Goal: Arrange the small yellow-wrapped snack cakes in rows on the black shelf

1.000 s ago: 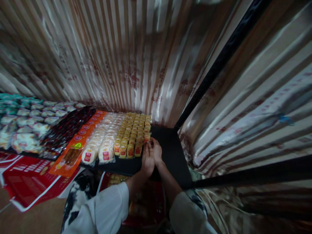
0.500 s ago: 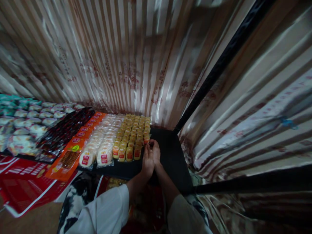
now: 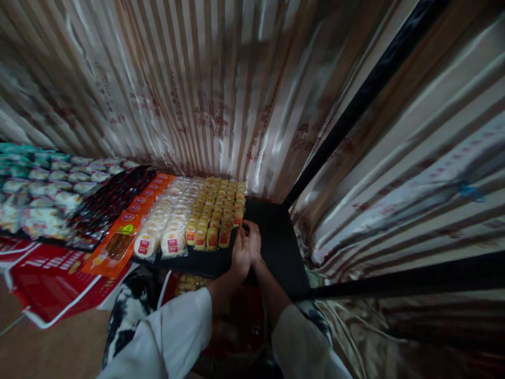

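1. The yellow packets (image 3: pixel 213 208) are standing in tight rows on the black shelf (image 3: pixel 272 252), and they are serving as the landmark here.
2. The left hand (image 3: pixel 240 258) is resting at their near right corner, its fingers lying straight and close together. The right hand (image 3: pixel 254 243) is touching it on the outer side, its fingers curling inward.
3. The end packet (image 3: pixel 239 217) is sitting at the near end of the rightmost row of the yellow packets, just beyond the fingertips. In this dim, blurred view I cannot tell whether the fingers are pinching a packet or only touching that one.
4. That row is ending short of its neighbours, so good work is calling for light, even pressure along its line, using the neighbouring row as a straight guide.
5. The shelf is giving no wall on the right of the yellow packets; the right hand is probably best placed for steadying that side.
6. Front packets are showing red labels towards the near side, so matching that facing is mattering.
7. The white round packets (image 3: pixel 173 239) are lying left of the yellow packets; the left sleeve (image 3: pixel 177 329) is best staying low, brushing neither.
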Demonstrator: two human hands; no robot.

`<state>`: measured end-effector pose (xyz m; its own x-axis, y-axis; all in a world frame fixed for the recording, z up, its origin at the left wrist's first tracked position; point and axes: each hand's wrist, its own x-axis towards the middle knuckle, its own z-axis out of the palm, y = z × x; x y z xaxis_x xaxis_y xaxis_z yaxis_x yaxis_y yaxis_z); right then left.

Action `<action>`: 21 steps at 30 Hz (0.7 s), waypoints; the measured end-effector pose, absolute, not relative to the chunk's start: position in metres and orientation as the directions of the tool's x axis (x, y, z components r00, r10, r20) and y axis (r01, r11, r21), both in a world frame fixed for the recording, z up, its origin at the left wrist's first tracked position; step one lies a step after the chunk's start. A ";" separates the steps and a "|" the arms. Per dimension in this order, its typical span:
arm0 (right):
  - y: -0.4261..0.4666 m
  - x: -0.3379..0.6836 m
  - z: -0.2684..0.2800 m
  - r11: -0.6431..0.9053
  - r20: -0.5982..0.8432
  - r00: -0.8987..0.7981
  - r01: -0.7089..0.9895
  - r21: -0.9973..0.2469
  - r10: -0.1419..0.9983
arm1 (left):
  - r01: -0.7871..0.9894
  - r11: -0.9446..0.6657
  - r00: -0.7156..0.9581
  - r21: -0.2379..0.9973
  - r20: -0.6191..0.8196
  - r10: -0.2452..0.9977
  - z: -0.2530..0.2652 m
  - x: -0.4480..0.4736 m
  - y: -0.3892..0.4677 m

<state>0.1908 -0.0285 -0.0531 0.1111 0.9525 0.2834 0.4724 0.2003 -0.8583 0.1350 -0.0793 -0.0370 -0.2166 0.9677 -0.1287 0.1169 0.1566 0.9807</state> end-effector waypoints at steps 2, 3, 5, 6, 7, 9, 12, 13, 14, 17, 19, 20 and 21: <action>-0.034 0.190 -0.054 0.195 0.274 0.112 0.457 -0.868 0.955 | 0.094 0.204 -0.237 0.975 -0.177 0.955 -0.031 0.134 -0.086; -0.037 0.190 -0.054 0.188 0.265 0.112 0.452 -0.872 0.958 | 0.086 0.219 -0.241 0.972 -0.193 0.951 -0.027 0.133 -0.090; -0.045 0.189 -0.054 0.182 0.259 0.117 0.450 -0.874 0.959 | 0.063 0.231 -0.241 0.971 -0.210 0.948 -0.022 0.129 -0.100; -0.049 0.188 -0.054 0.185 0.264 0.118 0.454 -0.872 0.957 | 0.055 0.224 -0.238 0.973 -0.205 0.949 -0.021 0.126 -0.105; -0.054 0.187 -0.053 0.190 0.272 0.118 0.459 -0.868 0.955 | 0.053 0.208 -0.235 0.977 -0.190 0.953 -0.020 0.123 -0.111; -0.065 0.184 -0.052 0.194 0.281 0.121 0.468 -0.862 0.952 | 0.071 0.159 -0.227 0.985 -0.139 0.964 -0.021 0.116 -0.123; -0.085 0.178 -0.048 0.190 0.282 0.128 0.478 -0.857 0.951 | 0.125 0.074 -0.197 0.989 -0.049 0.979 -0.022 0.102 -0.142; -0.094 0.175 -0.046 0.196 0.286 0.124 0.477 -0.857 0.950 | 0.136 0.052 -0.178 0.989 -0.028 0.984 -0.021 0.097 -0.150; -0.104 0.173 -0.044 0.207 0.292 0.112 0.474 -0.856 0.950 | 0.142 0.032 -0.156 0.989 -0.010 0.988 -0.021 0.092 -0.157; -0.137 0.165 -0.040 0.247 0.296 0.041 0.449 -0.859 0.954 | 0.174 0.005 -0.112 0.985 0.014 0.994 -0.025 0.076 -0.182; -0.160 0.160 -0.040 0.273 0.295 -0.022 0.444 -0.853 0.955 | 0.212 0.040 -0.128 0.976 -0.013 0.992 -0.036 0.065 -0.199; -0.170 0.158 -0.042 0.287 0.290 -0.064 0.450 -0.846 0.955 | 0.229 0.073 -0.143 0.971 -0.040 0.989 -0.044 0.058 -0.206; -0.179 0.156 -0.045 0.297 0.277 -0.112 0.459 -0.837 0.954 | 0.244 0.114 -0.154 0.963 -0.078 0.985 -0.053 0.052 -0.213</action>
<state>0.1563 -0.1792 -0.0454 -0.1124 0.9543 0.2771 0.4589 0.2972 -0.8373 0.0521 -0.2132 -0.0529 -0.1539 0.9850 -0.0776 0.2443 0.1140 0.9630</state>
